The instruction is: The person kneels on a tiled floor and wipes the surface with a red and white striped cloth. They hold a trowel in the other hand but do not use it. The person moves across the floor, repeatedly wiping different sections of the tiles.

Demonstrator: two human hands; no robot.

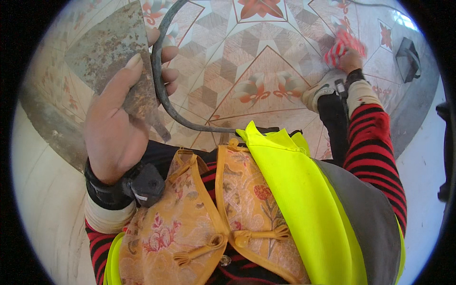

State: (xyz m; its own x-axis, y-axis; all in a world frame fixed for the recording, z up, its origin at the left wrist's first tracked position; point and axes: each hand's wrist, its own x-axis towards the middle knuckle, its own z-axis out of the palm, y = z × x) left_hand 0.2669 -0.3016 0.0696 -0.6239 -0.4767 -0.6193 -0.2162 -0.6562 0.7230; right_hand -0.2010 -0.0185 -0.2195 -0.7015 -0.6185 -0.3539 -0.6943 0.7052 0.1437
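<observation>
My left hand (114, 117), raised at the left, grips a rusty flat metal blade (107, 46), perhaps a scraper or trowel. The thumb presses on its near face while the fingers wrap behind its edge. A thick dark cable (167, 101) crosses in front of those fingers and curves down towards my waist. Farther out on the right, my right hand (351, 58) is closed around a crumpled red-and-white striped cloth or bag (343, 46). Blur hides the right fingers' exact hold. That hand is low, just beyond my shoe (322, 89).
Patterned tiles (245, 67) cover the floor. A dark grey angular object with a loop (408, 60) lies at the right, near the grey band along the wall (420, 131). Another pale wall (39, 153) curves along the left. A thin cable (374, 5) runs across the far floor.
</observation>
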